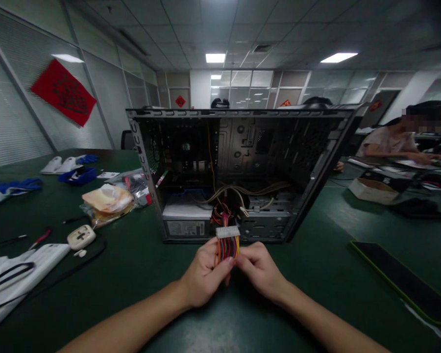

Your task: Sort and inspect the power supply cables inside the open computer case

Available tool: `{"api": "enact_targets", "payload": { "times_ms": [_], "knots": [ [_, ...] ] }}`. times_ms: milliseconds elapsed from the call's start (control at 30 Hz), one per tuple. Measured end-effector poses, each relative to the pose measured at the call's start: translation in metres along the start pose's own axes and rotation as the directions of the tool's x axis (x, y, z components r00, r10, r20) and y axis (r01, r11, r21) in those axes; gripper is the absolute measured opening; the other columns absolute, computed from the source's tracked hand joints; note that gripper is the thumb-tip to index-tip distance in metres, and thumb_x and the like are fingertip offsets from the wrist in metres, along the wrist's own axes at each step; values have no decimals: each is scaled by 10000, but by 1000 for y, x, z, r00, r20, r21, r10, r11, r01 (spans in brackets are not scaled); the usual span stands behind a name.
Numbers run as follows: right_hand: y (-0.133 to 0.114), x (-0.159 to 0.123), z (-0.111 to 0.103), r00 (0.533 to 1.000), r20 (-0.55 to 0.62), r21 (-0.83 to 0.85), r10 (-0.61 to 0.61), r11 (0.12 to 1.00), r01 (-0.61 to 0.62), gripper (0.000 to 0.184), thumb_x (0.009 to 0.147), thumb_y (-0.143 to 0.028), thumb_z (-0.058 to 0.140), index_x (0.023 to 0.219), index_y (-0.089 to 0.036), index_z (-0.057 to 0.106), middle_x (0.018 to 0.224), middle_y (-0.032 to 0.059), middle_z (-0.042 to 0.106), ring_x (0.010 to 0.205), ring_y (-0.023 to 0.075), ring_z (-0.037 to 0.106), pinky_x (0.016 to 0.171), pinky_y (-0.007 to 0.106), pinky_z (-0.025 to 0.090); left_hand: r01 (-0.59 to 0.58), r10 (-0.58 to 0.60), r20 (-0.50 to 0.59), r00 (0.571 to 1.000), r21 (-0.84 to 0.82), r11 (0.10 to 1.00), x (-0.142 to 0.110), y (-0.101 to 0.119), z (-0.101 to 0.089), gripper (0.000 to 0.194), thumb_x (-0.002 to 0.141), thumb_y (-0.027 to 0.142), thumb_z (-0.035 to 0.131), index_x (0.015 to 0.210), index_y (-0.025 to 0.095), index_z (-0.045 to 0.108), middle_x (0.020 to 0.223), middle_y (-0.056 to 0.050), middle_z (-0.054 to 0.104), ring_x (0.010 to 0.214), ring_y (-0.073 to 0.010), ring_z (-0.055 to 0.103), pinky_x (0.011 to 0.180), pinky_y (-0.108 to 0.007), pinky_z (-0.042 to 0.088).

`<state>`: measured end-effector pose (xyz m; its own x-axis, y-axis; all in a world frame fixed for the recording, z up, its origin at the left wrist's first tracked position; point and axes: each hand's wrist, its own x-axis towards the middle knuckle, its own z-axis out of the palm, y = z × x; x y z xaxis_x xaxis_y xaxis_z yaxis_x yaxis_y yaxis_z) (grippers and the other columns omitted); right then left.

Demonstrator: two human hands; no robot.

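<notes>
In front of me an open computer case (264, 215) stands on the green table, its inside facing me. A bundle of coloured wires (228, 246) comes out from beside the power supply (185, 228) and ends in a wide white connector (228, 232). My left hand (206, 274) is closed round the bundle just below the connector, thumb across the wires. My right hand (260, 272) pinches the right edge of the same wires. Behind the connector, loose cables (250, 189) cross the case, and a smaller white plug (244, 212) hangs near the drive cage.
On the left lie a plastic bag (108, 198), a cream round-cornered case (81, 237), a white device with a black cable (40, 264) and blue-and-white gloves (16, 186). At right are a black mat (400, 279), an open box (375, 189) and a seated person (389, 139).
</notes>
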<state>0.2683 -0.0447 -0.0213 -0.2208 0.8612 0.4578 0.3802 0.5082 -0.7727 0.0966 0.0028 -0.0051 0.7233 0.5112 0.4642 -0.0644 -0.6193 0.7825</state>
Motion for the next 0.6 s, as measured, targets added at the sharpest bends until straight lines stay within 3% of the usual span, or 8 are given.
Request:
{"api": "enact_targets", "payload": {
  "times_ms": [100,233,333,467,600],
  "knots": [
    [0,2,3,992,46,145,116,982,-122,676,992,-584,303,536,-155,558,475,-25,434,430,82,297,447,216,253,-8,7,29,1000,33,999,-1,-4,-1,573,987,409,360,532,180,623,688,-84,608,857,-239,560,885,-358,389],
    [5,0,4,993,17,168,114,979,-116,646,978,-592,331,535,-160,516,463,-50,331,423,78,274,433,218,220,-41,39,61,997,23,999,-4,-10,-6,436,978,360,412,742,157,717,944,-122,656,968,-254,561,912,-362,397],
    [9,-5,5,995,-71,79,74,995,-69,596,970,-566,370,508,-189,368,479,-60,263,436,75,249,445,226,214,-23,24,-55,998,26,999,-7,-12,-6,314,954,339,488,855,146,715,887,-100,650,863,-221,581,814,-317,436],
    [10,-9,7,995,-94,-10,41,999,-42,573,976,-525,363,508,-197,328,497,-58,228,446,79,236,458,235,220,39,-31,-185,982,43,998,-11,-10,-2,360,954,297,496,704,141,702,663,-51,632,629,-160,570,635,-259,432],
    [8,-12,10,993,-106,-6,54,998,-55,579,976,-528,357,500,-201,324,476,-58,232,427,78,236,444,234,218,71,-46,-272,961,81,994,-12,-7,0,238,906,266,579,801,148,758,734,-62,727,638,-171,639,635,-254,465]
  ]
}}
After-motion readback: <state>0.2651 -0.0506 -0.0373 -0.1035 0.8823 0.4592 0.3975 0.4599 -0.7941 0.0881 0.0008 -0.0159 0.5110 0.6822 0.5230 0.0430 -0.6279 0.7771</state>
